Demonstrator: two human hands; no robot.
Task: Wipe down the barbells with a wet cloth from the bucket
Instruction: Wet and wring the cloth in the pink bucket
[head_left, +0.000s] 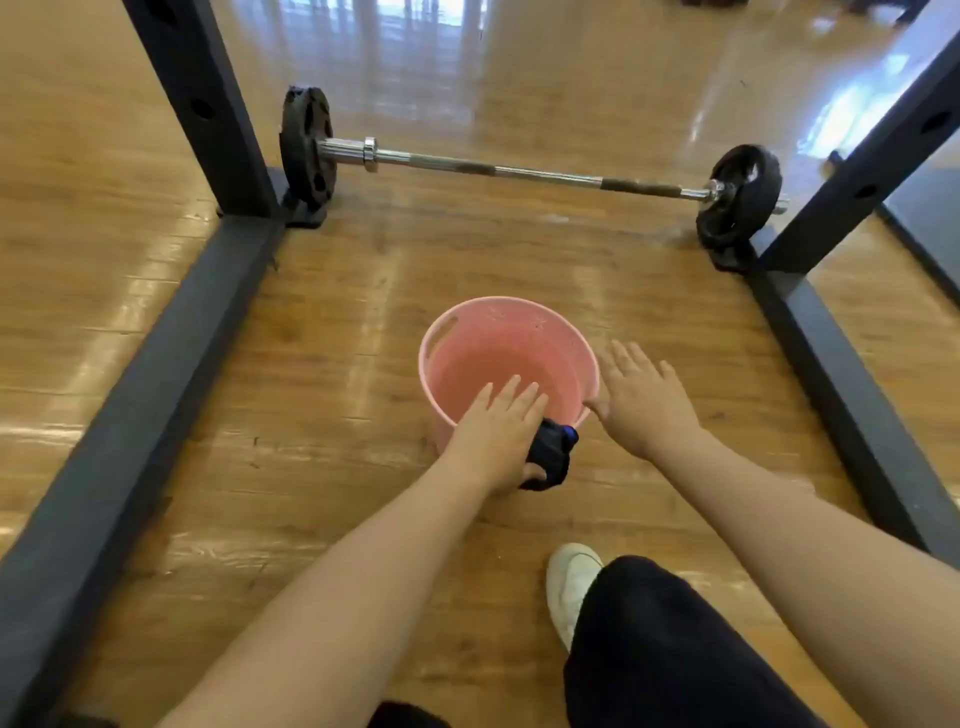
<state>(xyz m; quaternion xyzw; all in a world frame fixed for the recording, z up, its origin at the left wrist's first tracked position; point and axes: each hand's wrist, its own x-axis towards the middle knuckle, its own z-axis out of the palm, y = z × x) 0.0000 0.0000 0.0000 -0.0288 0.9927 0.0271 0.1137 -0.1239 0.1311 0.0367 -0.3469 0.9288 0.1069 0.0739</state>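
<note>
At about 9 o'clock a black square-section steel rack frame (156, 332) runs along the glossy wooden plank floor (332, 291), with an upright post rising toward 11 o'clock. Beside that post stands the left black weight plate (306, 148) of a long chrome steel barbell (519, 171), which lies on the floor across the 12 o'clock part of the view; its bar slants slightly down to the smaller right black plate (740, 195) at about 1 o'clock.

Near the centre sits a round pink plastic bucket (467, 332) with a slot handle in its rim and water inside. The left hand (493, 441) hovers over the bucket's near rim at its 6 o'clock edge, fingers straight and spread over the opening, while the thumb pins a dark crumpled cloth with a blue spot (551, 457) against the palm. The cloth hangs just outside the bucket's near wall, touching or almost touching it.

Just right of the bucket, at its 4 o'clock side, the right hand (641, 405) is held flat with fingers spread and straight, holding nothing; its thumb is at the bucket rim, though contact cannot be told.

At 5 o'clock a white shoe (569, 582) rests on the floor beside a knee in dark trousers (665, 649). The rack's right-hand base rail and post run along 3 o'clock.
</note>
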